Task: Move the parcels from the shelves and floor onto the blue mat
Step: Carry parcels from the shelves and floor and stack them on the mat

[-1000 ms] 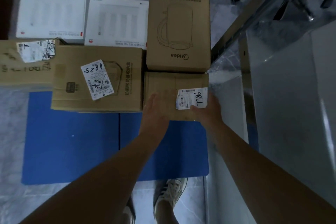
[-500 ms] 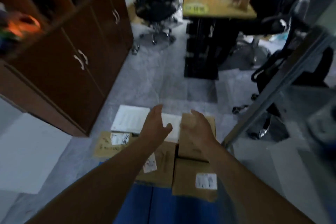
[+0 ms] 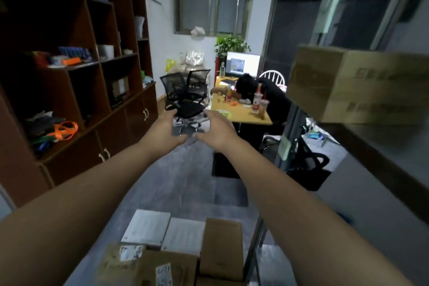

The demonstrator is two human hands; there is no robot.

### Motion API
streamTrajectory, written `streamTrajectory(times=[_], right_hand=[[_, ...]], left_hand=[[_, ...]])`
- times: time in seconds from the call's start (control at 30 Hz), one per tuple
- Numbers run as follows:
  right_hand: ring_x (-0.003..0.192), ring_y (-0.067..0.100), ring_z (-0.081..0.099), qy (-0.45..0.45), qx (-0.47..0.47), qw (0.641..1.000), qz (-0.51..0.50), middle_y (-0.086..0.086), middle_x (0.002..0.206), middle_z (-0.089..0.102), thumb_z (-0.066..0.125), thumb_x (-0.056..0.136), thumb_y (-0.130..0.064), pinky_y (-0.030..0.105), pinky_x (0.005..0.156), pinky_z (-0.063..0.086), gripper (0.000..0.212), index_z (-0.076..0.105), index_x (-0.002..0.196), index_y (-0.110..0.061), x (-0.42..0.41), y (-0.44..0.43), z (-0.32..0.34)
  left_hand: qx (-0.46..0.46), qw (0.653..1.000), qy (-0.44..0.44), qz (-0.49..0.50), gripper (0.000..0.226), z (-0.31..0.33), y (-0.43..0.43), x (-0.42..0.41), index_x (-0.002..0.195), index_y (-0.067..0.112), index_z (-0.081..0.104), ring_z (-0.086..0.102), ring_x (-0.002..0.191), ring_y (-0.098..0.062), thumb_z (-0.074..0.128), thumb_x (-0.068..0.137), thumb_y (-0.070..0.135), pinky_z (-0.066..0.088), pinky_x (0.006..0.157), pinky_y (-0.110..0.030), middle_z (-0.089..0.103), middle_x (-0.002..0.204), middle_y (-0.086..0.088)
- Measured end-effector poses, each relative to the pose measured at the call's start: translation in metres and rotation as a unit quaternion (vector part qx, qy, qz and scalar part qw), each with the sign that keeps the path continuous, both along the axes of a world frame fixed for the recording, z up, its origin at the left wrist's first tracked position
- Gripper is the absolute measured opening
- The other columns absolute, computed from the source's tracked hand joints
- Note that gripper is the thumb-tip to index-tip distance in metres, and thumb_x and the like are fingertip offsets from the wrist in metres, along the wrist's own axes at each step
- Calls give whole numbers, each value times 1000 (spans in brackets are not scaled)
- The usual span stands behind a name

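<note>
Both arms reach straight ahead, left hand (image 3: 166, 127) and right hand (image 3: 216, 129) close together, fingers loose and holding nothing. Two chairs (image 3: 185, 97) stand beyond them. Below, on the floor (image 3: 181, 181), two white boxes (image 3: 146, 227) and three brown cartons (image 3: 222, 246) lie touching. One blurred carton (image 3: 357, 86) sits at the right shelf's (image 3: 394, 151) edge.

Between the left hand (image 3: 166, 131) and right hand (image 3: 218, 133) and the far chairs (image 3: 185, 97), the air over the grey floor (image 3: 185, 181) is open. A brown bookcase (image 3: 69, 90) walls the left; a cardboard box (image 3: 357, 86) (blurred) juts in high on the right. Parcels (image 3: 220, 246) crowd the floor at the near end.
</note>
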State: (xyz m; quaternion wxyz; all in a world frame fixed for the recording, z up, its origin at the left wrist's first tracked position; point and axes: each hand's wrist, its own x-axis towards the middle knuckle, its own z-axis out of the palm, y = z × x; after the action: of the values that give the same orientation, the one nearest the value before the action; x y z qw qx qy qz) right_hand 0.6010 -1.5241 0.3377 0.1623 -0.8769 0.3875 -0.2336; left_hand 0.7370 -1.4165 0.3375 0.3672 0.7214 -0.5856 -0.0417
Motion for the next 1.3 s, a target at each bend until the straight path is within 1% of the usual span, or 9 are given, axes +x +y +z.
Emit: streamTrajectory(times=[0.1, 0.23, 0.3, 0.37, 0.53, 0.7, 0.8, 1.07, 1.3], right_hand=[[140, 26, 34, 11, -4, 1000, -18, 7, 151, 38, 73, 83, -39, 37, 112, 32, 79, 35, 148, -14, -20, 8, 20], [142, 27, 29, 13, 19, 998, -54, 7, 156, 33, 72, 84, -40, 39, 114, 30, 83, 31, 150, -12, -36, 28, 37], [144, 26, 27, 16, 25, 997, -73, 6, 158, 29, 72, 84, -42, 41, 116, 29, 86, 28, 152, -14, -38, 40, 45], [141, 27, 32, -3, 23, 994, -103, 7, 155, 33, 73, 83, -40, 40, 113, 33, 84, 31, 150, -14, -40, 54, 54], [135, 26, 41, -43, 7, 982, -182, 5, 148, 41, 74, 82, -37, 39, 110, 38, 75, 38, 147, -22, -46, 110, 62], [136, 26, 41, -32, 14, 958, -284, 6, 150, 40, 72, 83, -43, 37, 109, 38, 78, 37, 147, -17, -61, 188, 56], [136, 27, 40, -5, 39, 939, -341, 6, 151, 38, 70, 83, -46, 39, 107, 38, 79, 35, 148, -18, -83, 248, 46], [143, 23, 31, 31, 53, 849, -525, 5, 155, 34, 70, 83, -46, 38, 116, 28, 82, 30, 151, -21, -179, 438, 28], [140, 24, 36, 17, 62, 785, -616, 7, 152, 39, 73, 79, -46, 39, 114, 33, 85, 35, 149, -18, -250, 609, 26]], left_hand=[[59, 998, -19, -24, 79, 19, 3, -3, 147, 4, 33, 44, 132, -26, 76, 82, 19, 35, 97, -20, 40, 148, -15], [67, 995, -35, -63, 68, 30, 10, 5, 140, 2, 42, 48, 112, -15, 76, 82, 15, 27, 71, -1, 47, 141, -16], [75, 993, -52, -77, 70, 38, 15, 13, 141, 3, 41, 49, 117, -18, 76, 83, 20, 31, 79, -6, 46, 143, -15], [80, 989, -75, -97, 77, 48, 21, 20, 146, 6, 36, 46, 127, -22, 75, 83, 26, 36, 95, -21, 41, 147, -13], [65, 975, -86, -197, 80, 65, 44, 29, 150, 10, 31, 40, 135, -24, 74, 84, 29, 36, 111, -36, 35, 153, -11], [56, 952, -111, -279, 78, 58, 81, 12, 149, 9, 32, 36, 138, -26, 73, 85, 30, 30, 108, -28, 34, 153, -12], [63, 934, -96, -337, 79, 46, 110, -13, 149, 10, 33, 36, 138, -26, 74, 84, 30, 30, 111, -31, 35, 152, -11], [77, 851, -110, -507, 84, 20, 221, -142, 150, 8, 30, 36, 139, -26, 74, 83, 34, 30, 114, -33, 33, 154, -12], [62, 752, -111, -646, 81, 27, 366, -269, 151, 18, 26, 33, 141, -24, 69, 85, 39, 31, 115, -40, 26, 158, -2]])
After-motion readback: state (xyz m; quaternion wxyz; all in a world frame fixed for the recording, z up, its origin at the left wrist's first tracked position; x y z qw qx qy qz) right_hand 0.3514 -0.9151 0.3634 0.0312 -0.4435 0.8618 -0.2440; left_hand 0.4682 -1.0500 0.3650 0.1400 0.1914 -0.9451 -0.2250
